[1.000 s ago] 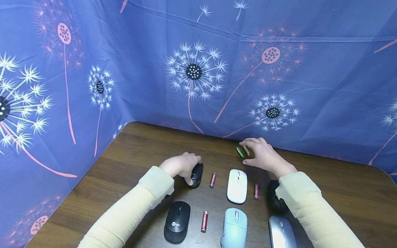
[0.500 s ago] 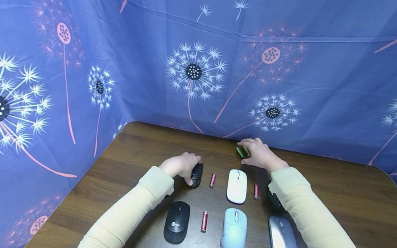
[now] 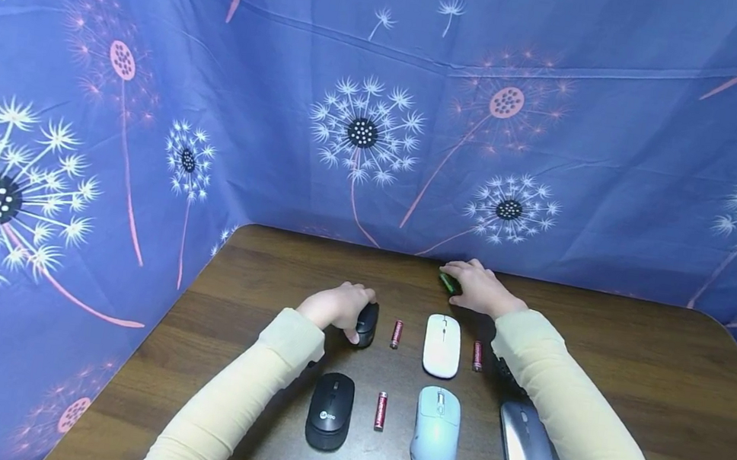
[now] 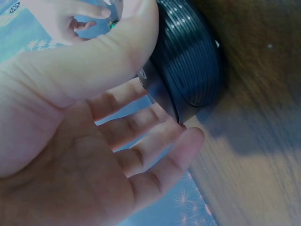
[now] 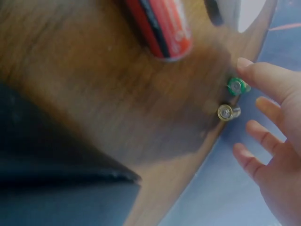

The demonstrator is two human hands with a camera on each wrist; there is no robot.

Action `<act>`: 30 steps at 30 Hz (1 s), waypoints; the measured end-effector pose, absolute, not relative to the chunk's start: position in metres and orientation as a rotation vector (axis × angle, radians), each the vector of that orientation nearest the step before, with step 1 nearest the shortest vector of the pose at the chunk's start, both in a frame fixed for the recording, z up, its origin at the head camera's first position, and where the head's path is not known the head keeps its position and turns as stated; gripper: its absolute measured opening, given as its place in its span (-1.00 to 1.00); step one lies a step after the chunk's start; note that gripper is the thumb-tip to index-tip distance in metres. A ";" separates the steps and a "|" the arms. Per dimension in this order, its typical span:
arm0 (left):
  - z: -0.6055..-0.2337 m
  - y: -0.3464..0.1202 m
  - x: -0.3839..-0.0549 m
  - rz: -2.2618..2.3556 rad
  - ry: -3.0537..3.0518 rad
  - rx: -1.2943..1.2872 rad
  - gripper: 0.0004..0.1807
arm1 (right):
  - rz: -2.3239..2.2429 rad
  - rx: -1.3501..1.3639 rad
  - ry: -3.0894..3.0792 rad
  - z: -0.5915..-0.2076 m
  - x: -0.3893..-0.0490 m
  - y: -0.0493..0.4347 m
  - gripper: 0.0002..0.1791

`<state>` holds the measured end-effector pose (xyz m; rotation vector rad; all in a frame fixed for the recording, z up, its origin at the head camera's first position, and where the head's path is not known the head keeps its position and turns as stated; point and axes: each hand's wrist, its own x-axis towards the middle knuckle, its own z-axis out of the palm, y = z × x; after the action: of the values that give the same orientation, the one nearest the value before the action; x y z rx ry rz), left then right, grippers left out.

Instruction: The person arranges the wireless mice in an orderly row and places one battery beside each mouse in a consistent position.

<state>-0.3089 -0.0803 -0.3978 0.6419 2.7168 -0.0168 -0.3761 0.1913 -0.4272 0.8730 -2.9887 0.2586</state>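
My left hand (image 3: 338, 307) grips a black computer mouse (image 3: 366, 326) standing on the wooden table. In the left wrist view the thumb lies against the ribbed side of that mouse (image 4: 190, 56), with fingers along its other side. Toward the table's back edge, my right hand (image 3: 480, 288) reaches over a green battery (image 3: 449, 284). The right wrist view has the thumb close beside the green battery (image 5: 236, 86) and the fingers spread past a gold-ended battery (image 5: 226, 112). Both batteries lie on the table; whether the hand touches them is unclear.
Red batteries (image 3: 381, 411) lie among a white mouse (image 3: 442, 346), a light blue mouse (image 3: 436, 434), a silver-grey mouse (image 3: 528, 449) and another black mouse (image 3: 329, 413). The right sleeve (image 3: 570, 385) partly covers a dark object. Blue dandelion-print cloth (image 3: 371, 207) hangs behind the table.
My right hand has moved a little left and down over the green and gold-ended batteries, covering more of them. The left hand stays on the black mouse.
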 end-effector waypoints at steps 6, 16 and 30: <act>-0.397 -0.080 -0.309 -0.009 2.713 0.640 -0.14 | 0.215 0.903 -2.977 -0.432 -0.378 0.189 -0.34; -0.397 -0.079 -0.307 0.012 2.724 0.644 -0.15 | 0.209 0.873 -3.008 -0.434 -0.378 0.189 -0.40; -0.400 -0.081 -0.310 0.012 2.725 0.626 -0.15 | 0.186 0.848 -2.933 -0.441 -0.386 0.189 -0.50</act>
<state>-0.3100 -0.0809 -0.4001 0.6259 2.7249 0.0119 -0.3864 0.1891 -0.4407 0.8481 -2.9331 0.1859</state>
